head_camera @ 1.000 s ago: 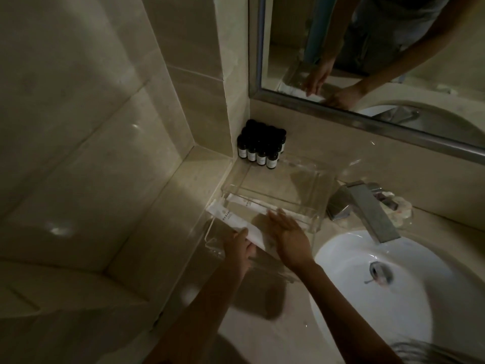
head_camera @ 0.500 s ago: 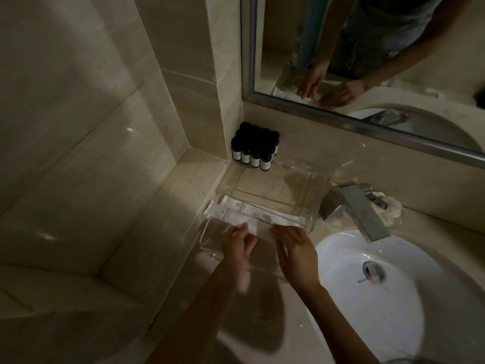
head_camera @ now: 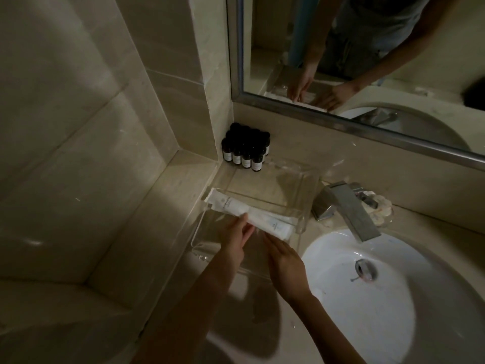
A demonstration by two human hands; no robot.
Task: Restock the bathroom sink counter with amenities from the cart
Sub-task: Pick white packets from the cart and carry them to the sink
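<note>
Long white amenity packets [head_camera: 231,206] lie across the middle of a clear acrylic tray [head_camera: 301,185] on the beige counter, left of the sink. My left hand [head_camera: 237,240] reaches into the tray's near compartment, its straight fingertips touching the near edge of the packets. My right hand [head_camera: 284,261] hovers flat just right of it, fingers pointing at the packets' right end. Several small dark bottles [head_camera: 245,149] with white labels stand grouped in the counter's back corner.
A white basin [head_camera: 409,298] with a chrome drain lies to the right, a square chrome faucet [head_camera: 349,208] behind it. A small clear dish [head_camera: 381,212] sits behind the faucet. A framed mirror [head_camera: 367,132] and tiled walls close in the back and left.
Both hands slid back toward me from on top of the packets; the right hand lifted off them. The packets now lie more exposed across the tray.
</note>
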